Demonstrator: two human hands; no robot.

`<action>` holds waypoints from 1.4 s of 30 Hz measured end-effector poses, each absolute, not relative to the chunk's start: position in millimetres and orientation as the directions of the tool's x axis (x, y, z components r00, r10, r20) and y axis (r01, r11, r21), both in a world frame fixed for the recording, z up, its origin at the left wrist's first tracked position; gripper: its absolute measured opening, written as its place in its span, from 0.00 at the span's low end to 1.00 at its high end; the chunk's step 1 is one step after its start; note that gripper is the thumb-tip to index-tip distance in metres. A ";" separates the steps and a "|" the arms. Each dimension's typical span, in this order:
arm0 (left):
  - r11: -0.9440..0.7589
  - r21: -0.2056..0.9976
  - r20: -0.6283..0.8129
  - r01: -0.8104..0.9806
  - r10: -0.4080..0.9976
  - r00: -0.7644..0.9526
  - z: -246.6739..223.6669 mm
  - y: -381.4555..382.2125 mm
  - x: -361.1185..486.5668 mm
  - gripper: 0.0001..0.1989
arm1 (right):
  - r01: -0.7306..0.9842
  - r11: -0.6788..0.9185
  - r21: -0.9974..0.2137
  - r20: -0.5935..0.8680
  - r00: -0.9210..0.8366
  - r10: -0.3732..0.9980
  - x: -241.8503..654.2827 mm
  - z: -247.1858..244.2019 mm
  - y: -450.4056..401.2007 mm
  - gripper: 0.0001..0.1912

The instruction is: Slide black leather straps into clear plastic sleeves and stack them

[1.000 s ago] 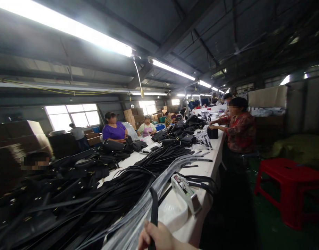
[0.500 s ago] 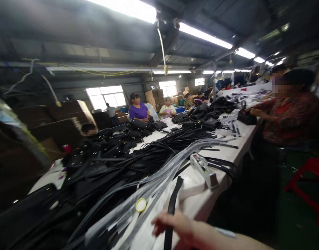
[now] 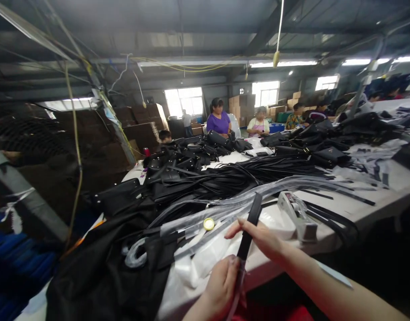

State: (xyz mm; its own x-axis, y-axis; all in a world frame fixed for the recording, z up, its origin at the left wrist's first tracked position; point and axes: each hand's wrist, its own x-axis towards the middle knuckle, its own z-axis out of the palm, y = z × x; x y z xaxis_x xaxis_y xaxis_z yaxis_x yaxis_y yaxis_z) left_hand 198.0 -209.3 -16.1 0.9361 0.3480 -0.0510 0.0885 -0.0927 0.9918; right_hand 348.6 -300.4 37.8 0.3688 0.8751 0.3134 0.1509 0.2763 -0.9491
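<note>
A flat black strap (image 3: 250, 218) slants up in front of me, its squared end pointing away over the white table. Lower down, my left hand (image 3: 221, 283) is closed around it, where clear plastic film seems to hang along its lower part. Nearer the far end, my right hand (image 3: 263, 238) pinches the strap, thumb side across its face. Just beyond the right hand stands a grey-white device (image 3: 296, 216) that looks like a tape dispenser. A small round yellow-rimmed item (image 3: 209, 224) lies left of the strap, beside long clear plastic sleeves (image 3: 275, 186).
A heap of black straps (image 3: 221, 178) and black bags (image 3: 330, 156) spreads across the table (image 3: 385, 196). Black cloth (image 3: 107, 272) and a clear coil (image 3: 136, 254) lie at left. Several people sit across the table, one in a purple shirt (image 3: 218, 122). A metal post (image 3: 31, 205) stands at left.
My view has swung left, and the co-worker at right has gone out of sight. My left hand has come into view on the strap; the right hand and strap appear higher.
</note>
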 end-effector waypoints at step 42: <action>-0.248 0.840 0.525 -0.482 0.153 0.837 198.2 -243.6 311.6 0.33 | 0.232 0.344 -0.910 0.407 0.338 0.849 397.4 242.2 -342.9 0.32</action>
